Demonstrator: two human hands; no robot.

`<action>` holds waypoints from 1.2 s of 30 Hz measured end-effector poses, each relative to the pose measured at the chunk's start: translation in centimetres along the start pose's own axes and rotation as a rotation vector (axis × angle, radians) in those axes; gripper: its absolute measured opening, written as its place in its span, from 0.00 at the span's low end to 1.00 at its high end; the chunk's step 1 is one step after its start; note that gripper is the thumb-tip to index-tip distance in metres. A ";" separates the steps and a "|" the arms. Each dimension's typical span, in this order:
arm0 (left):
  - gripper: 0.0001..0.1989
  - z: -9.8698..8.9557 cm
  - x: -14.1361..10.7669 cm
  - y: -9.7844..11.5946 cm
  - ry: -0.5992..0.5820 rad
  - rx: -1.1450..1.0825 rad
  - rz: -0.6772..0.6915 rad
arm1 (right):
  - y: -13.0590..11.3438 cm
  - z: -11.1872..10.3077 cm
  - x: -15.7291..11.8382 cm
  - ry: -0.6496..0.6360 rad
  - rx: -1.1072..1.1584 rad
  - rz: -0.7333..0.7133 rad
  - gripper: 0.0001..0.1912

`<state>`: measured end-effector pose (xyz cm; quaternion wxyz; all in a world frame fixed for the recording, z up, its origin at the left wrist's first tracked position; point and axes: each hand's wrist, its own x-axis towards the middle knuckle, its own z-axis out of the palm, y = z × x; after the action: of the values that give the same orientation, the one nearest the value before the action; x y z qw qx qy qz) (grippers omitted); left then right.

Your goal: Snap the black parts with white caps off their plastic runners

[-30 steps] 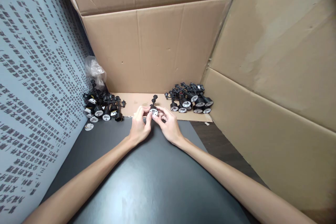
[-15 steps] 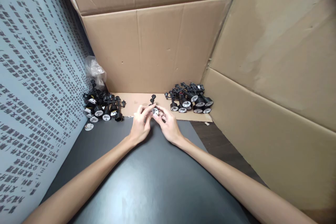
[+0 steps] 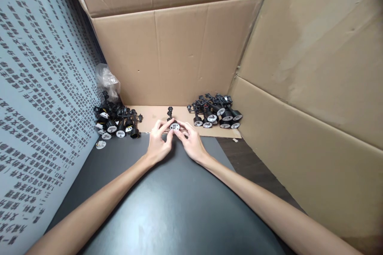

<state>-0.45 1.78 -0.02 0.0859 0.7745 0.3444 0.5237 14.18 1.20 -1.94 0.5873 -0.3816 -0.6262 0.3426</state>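
Note:
Between my two hands, over the far edge of the dark tabletop, is a small black lamp-post model whose round white base faces me. Its black lantern head points away, toward the cardboard. My left hand grips the base's left rim with thumb and fingers. On the right rim, my right hand closes in the same way. Fingers hide the edges of the base and part of the post.
Similar lamp posts lie heaped at left and at right. A loose white disc rests on the table by the printed left panel. A clear plastic bag sits behind the left heap. Cardboard walls enclose the back and right.
The lamp-post model has turned a little, so its white base shows more squarely and its lantern head has shifted left. Both hands stay on it.

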 end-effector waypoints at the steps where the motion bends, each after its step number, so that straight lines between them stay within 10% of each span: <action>1: 0.18 0.0 0.0 0.0 0.005 0.007 0.005 | 0.1 0.0 0.0 -0.007 -0.004 -0.003 0.21; 36: 0.17 -0.1 0.0 0.5 0.038 -0.006 -0.014 | -0.7 -0.2 -0.4 0.007 -0.140 -0.037 0.18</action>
<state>-0.30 1.42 0.26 0.0854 0.7616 0.3497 0.5388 14.31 0.52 -1.55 0.5675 -0.4113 -0.6535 0.2859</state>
